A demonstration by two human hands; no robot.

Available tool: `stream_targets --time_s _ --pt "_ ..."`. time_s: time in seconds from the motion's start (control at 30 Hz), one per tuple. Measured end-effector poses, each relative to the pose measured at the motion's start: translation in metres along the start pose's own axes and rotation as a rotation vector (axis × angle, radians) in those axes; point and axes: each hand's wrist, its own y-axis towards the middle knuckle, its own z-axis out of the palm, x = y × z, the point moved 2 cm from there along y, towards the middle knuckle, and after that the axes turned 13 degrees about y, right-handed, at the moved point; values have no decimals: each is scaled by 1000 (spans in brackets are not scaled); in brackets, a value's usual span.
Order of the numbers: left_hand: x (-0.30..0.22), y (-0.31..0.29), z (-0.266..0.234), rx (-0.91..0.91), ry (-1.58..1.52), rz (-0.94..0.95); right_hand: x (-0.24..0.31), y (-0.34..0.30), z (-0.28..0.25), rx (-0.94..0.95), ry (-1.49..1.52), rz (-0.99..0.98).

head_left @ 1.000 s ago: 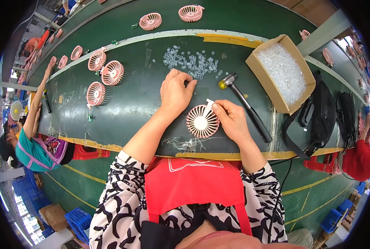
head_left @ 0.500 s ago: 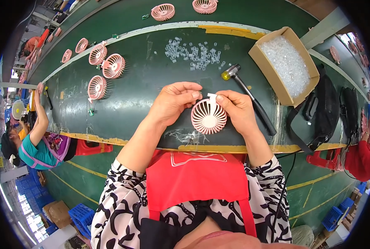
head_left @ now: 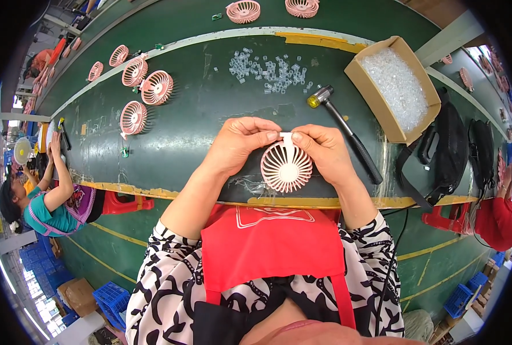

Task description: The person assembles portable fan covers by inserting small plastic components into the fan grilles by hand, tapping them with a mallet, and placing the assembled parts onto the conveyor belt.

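Pink fan cage (head_left: 287, 172) is nr the front edge of the bench (head_left: 192, 158), centred before the person, slatted round part toward the body, short pale neck pointing away; can't tell if it touches the benchtop. L hand (head_left: 243, 145) has thumb + index pinched narrow at the neck's L side; whether a small pc sits btwn those fingertips is too small to tell. R hand (head_left: 323, 150) grips the neck's R side, thumb on top, other fingers curled. Just beyond the hands: loose scatter of clear plastic pcs (head_left: 277, 75), w/ a hammer (head_left: 348, 129) to its R, yellow-tipped head away, black handle slanting back twd the person. R of that, an open cardboard box (head_left: 372, 98) full of similar clear pcs, tilted in view; black bag (head_left: 451, 152) just beside it, w/ strap on the bench. Over to the L, a group of other pink cages (head_left: 156, 88), one w/ a small green board (head_left: 125, 152) nr it. Past the pale rail (head_left: 227, 35), more cages (head_left: 243, 11) on a green surface. Far L, a co-worker in a teal top (head_left: 53, 213) sits at the same bench, nr a red stool (head_left: 123, 203).
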Motion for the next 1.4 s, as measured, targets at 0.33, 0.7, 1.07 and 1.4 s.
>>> stream_targets --time_s 0.33,0.7,1.07,1.4 --pt "9 -2 11 -194 499 242 -1 6 3 -15 -284 -65" --pt "-43 23 -17 -116 248 59 10 34 -1 11 -157 -61" --pt "-113 170 -98 -695 1548 903 -17 35 10 101 -761 -523" --pt "-84 332 68 -59 1311 601 -20 38 -3 85 -703 -590"
